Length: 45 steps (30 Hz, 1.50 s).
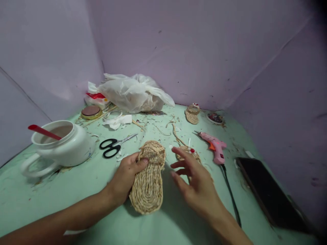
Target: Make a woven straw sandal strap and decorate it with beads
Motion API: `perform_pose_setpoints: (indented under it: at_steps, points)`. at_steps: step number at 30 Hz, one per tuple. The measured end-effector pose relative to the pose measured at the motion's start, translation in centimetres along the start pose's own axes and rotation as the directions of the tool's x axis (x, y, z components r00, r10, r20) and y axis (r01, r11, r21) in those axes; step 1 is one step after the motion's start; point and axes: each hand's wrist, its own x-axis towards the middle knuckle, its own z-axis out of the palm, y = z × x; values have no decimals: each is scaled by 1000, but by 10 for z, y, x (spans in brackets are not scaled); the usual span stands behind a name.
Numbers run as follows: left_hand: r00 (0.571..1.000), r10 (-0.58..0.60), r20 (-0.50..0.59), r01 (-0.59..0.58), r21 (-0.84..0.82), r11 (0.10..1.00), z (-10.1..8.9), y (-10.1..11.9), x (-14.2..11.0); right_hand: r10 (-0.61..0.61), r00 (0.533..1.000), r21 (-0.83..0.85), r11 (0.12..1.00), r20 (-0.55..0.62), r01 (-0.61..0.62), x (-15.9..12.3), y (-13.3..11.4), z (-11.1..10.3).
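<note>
A woven straw slipper sole [148, 185] with coiled rows is tilted up above the green tabletop. My left hand [129, 173] grips its left edge, with the thumb lying on the front face. To the right, my right hand [194, 177] hangs with fingers apart and holds nothing. Behind that hand lies a second straw slipper [195, 156] with a red bead, partly hidden by the fingers. A pink glue gun [216, 146] rests on its side further right, its dark cord running toward me. Black-handled scissors [114, 145] lie left of the held sole.
A white pot [74, 149] with a red handle sticking out stands at left. At the back are a plastic bag [135, 93], a round tin [91, 111], tape [112, 115], a small straw slipper [192, 114] and a bead dish [215, 118]. A phone [268, 190] lies right.
</note>
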Motion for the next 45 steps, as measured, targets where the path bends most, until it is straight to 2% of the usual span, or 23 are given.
perform_pose_setpoints:
  at_steps: [3,6,11,16,21,24,26,30,35,37,39,41,43,45]
  points:
    - [999,-10,34,11,-26,1000,0,0,0,-10,996,55,998,83,5,-3,14,14]
    - [998,-16,53,18,-34,999,1,0,0,-2,999,132,991,42,-4,-4,18,18]
    - [997,-41,60,42,-19,999,2,5,0,54,998,305,951,-10,-48,-3,9,20]
    - [994,-57,92,59,-19,998,3,6,1,126,992,257,959,-19,-117,-2,3,17]
    - [996,-23,81,21,21,1000,2,2,2,253,953,191,957,-168,-220,-1,7,16]
    - [998,2,70,-5,49,999,1,1,1,341,930,292,911,-134,-292,0,6,17]
    - [998,15,63,-19,56,998,-1,1,1,350,931,326,896,-98,-302,-2,4,18]
    - [999,23,48,-26,57,998,-2,1,2,260,952,220,950,-161,-222,-5,2,21]
    - [997,-15,81,12,32,999,-1,2,1,303,933,292,926,-196,-239,-1,10,18]
    - [993,-45,112,44,15,999,0,3,0,193,960,236,961,-200,-144,1,14,13]
    - [987,-81,135,81,8,997,1,5,-1,4,991,126,992,-136,13,1,16,6]
    - [980,-123,154,123,14,992,1,7,-1,-129,991,89,988,28,126,1,18,1]
    - [974,-149,169,147,22,989,1,9,-1,-169,969,152,978,179,143,1,20,-3]
    - [972,-150,183,147,27,989,0,9,-1,-162,958,236,966,239,104,0,23,-4]
